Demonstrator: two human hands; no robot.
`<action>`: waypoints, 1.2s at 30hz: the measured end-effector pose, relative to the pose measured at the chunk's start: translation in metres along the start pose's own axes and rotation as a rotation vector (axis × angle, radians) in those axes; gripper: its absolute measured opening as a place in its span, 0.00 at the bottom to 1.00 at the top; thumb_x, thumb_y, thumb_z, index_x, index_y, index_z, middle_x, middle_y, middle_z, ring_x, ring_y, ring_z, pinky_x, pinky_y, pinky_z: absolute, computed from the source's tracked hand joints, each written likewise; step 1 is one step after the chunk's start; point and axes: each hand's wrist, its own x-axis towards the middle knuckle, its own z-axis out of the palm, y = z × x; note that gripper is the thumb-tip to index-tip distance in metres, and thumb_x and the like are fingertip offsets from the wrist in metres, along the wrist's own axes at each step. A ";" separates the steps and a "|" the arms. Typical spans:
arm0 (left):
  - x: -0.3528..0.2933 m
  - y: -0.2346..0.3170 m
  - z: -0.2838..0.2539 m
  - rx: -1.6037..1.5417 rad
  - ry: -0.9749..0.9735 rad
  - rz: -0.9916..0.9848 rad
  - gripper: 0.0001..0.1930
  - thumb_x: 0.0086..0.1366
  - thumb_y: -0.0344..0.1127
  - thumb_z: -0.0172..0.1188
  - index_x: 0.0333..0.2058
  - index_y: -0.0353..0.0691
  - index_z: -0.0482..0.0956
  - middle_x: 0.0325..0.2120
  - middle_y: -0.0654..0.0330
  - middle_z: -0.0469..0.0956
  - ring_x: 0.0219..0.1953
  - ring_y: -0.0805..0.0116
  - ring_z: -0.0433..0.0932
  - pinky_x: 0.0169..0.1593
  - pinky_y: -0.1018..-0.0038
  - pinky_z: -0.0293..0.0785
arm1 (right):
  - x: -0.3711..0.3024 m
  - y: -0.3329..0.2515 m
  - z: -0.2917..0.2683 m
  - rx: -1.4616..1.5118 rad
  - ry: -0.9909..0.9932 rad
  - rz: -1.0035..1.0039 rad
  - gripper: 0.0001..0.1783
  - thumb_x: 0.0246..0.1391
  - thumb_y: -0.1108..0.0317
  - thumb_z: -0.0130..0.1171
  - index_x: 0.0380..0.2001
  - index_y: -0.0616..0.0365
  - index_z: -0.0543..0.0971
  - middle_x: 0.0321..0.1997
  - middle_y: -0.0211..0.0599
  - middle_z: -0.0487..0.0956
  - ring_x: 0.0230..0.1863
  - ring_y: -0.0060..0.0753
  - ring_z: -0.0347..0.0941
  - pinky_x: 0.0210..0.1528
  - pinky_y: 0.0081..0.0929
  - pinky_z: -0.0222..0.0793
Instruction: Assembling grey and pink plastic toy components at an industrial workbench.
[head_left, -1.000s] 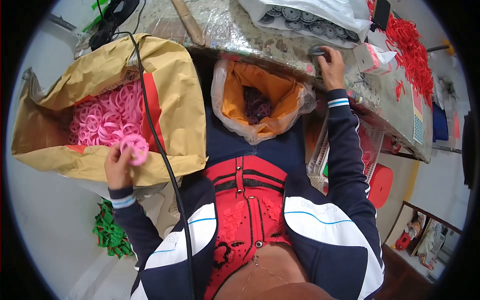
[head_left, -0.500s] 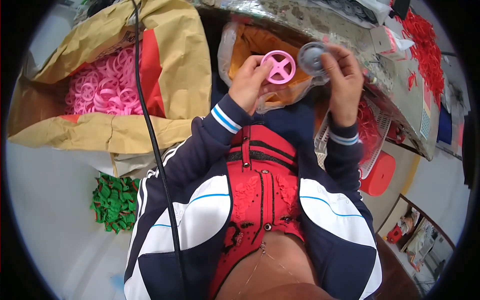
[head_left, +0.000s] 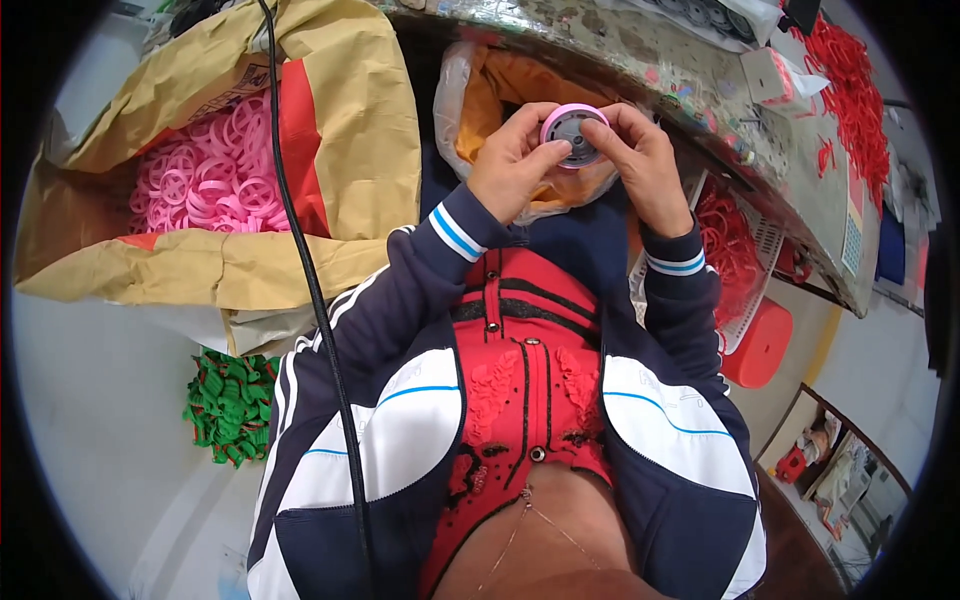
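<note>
Head view: pink ring and slotted grey disc together, disc encircled by the pink rim. Located in both hands, off the counter, beyond its near edge; in this view over the mouth of a plastic-lined orange bag. Height above bag: not tellable.

Left hand: gripping the piece at its left side, thumb on the disc face, fingers behind the rim. Right hand: gripping the opposite side, thumb likewise on the disc, fingers curled round the edge. Neither released.

Progress, by judgement: ring and disc paired, apparently at the pressing-together stage. Full seating: cannot tell, with thumbs partly over the face. Not yet done: letting go of this piece.

Remaining stock: plenty of loose pink rings in the open paper sack, left of the orange bag; more grey discs on the counter, back from its near edge, partly cut off by the frame. Contents of orange bag mostly hidden by hands, hence no count of finished pieces. Also noted: tissue box and red strips toward the counter's right end.
</note>
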 end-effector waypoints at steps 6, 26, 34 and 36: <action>-0.007 0.015 -0.006 0.412 0.002 0.190 0.18 0.56 0.26 0.55 0.46 0.33 0.65 0.34 0.59 0.72 0.37 0.75 0.73 0.40 0.79 0.71 | -0.004 0.003 0.009 0.130 -0.042 0.063 0.10 0.52 0.70 0.56 0.37 0.63 0.73 0.32 0.25 0.73 0.34 0.14 0.66 0.37 0.13 0.62; -0.113 0.183 -0.198 1.292 0.577 -0.042 0.14 0.54 0.29 0.59 0.39 0.33 0.69 0.29 0.55 0.75 0.32 0.66 0.75 0.36 0.73 0.72 | 0.170 -0.025 -0.120 -0.476 0.647 -0.346 0.14 0.49 0.61 0.58 0.33 0.62 0.77 0.27 0.38 0.78 0.28 0.36 0.74 0.35 0.28 0.69; -0.135 0.046 -0.344 1.721 0.029 -0.415 0.20 0.55 0.32 0.48 0.48 0.40 0.68 0.46 0.48 0.71 0.47 0.50 0.70 0.48 0.65 0.68 | 0.224 -0.004 -0.089 -0.922 0.792 -0.013 0.37 0.37 0.40 0.61 0.45 0.56 0.72 0.49 0.46 0.68 0.47 0.47 0.68 0.46 0.39 0.66; -0.130 0.041 -0.346 1.831 -0.049 -0.499 0.20 0.55 0.33 0.48 0.49 0.39 0.68 0.47 0.49 0.71 0.48 0.51 0.69 0.50 0.66 0.67 | 0.223 0.001 -0.094 -0.828 0.807 -0.039 0.35 0.37 0.42 0.62 0.45 0.55 0.73 0.45 0.48 0.71 0.46 0.48 0.69 0.46 0.38 0.66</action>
